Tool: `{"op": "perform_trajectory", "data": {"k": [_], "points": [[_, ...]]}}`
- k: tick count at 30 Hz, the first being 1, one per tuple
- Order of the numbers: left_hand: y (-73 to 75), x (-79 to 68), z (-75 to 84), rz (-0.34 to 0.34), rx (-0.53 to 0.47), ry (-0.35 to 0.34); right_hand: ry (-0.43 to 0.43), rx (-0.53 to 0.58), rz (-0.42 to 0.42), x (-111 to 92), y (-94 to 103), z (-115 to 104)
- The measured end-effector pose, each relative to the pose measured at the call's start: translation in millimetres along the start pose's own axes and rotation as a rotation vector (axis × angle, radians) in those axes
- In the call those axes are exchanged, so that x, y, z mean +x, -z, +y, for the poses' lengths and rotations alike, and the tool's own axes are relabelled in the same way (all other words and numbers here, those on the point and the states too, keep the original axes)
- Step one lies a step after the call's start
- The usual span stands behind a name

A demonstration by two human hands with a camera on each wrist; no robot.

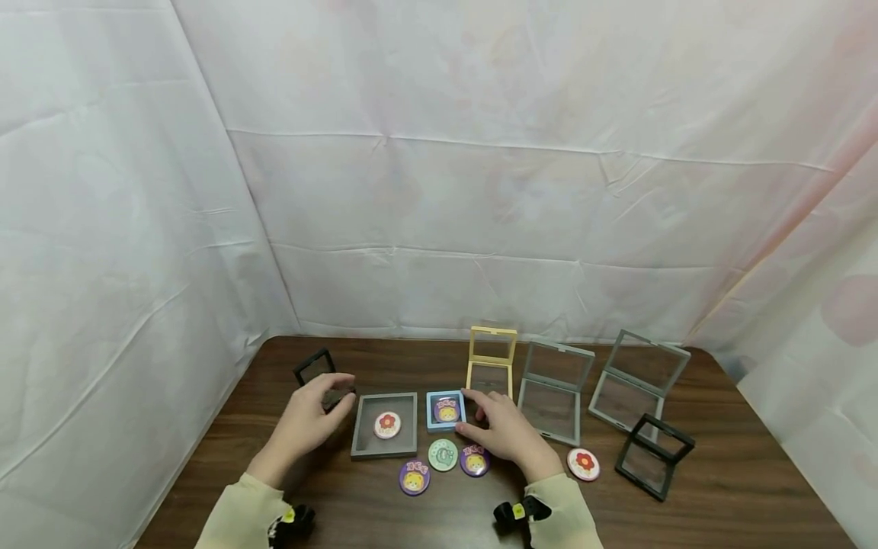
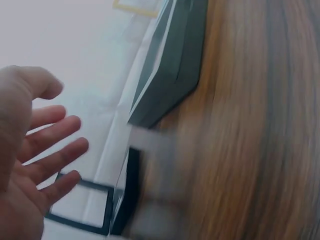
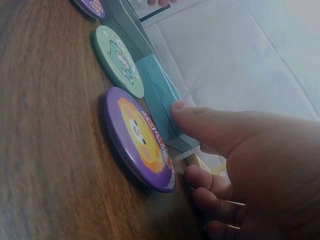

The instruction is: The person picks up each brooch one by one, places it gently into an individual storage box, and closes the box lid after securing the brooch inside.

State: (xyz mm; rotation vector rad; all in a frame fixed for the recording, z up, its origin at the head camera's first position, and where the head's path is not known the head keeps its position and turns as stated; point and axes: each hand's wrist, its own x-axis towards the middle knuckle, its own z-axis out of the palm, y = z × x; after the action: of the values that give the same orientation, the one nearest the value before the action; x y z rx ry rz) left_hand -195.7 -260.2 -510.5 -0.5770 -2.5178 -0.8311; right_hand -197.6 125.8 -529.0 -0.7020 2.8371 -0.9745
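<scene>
Our right hand (image 1: 504,431) pinches the blue badge frame (image 1: 430,414), just right of the gray frame (image 1: 384,453); our left hand (image 1: 312,415), left of the gray frame, has loose, empty fingers (image 2: 60,159). If we pull too hard, the blue badge frame could slide into the green badge (image 1: 443,455).

There are seven frames (image 1: 405,414) and six badges (image 1: 443,455).
</scene>
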Motion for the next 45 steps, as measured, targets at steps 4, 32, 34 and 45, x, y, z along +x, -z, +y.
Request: {"op": "perform_trajectory", "data": {"k": [4,32,34,45], "points": [[10.2,-2.8,-13.3,0.202,0.013,0.021,0.0,0.001,0.0,0,0.3,0],[9.5,-15.5,-59.4,0.045,-0.188,0.521,-0.008,-0.006,-0.016,-1,1.3,-2],[8.3,-16.0,-60.0,0.053,-0.17,0.515,-0.009,-0.007,-0.016,-2,1.3,-2],[7.9,-16.8,-64.6,0.084,-0.125,0.488,-0.012,-0.006,-0.017,-1,2.1,-2]]}}
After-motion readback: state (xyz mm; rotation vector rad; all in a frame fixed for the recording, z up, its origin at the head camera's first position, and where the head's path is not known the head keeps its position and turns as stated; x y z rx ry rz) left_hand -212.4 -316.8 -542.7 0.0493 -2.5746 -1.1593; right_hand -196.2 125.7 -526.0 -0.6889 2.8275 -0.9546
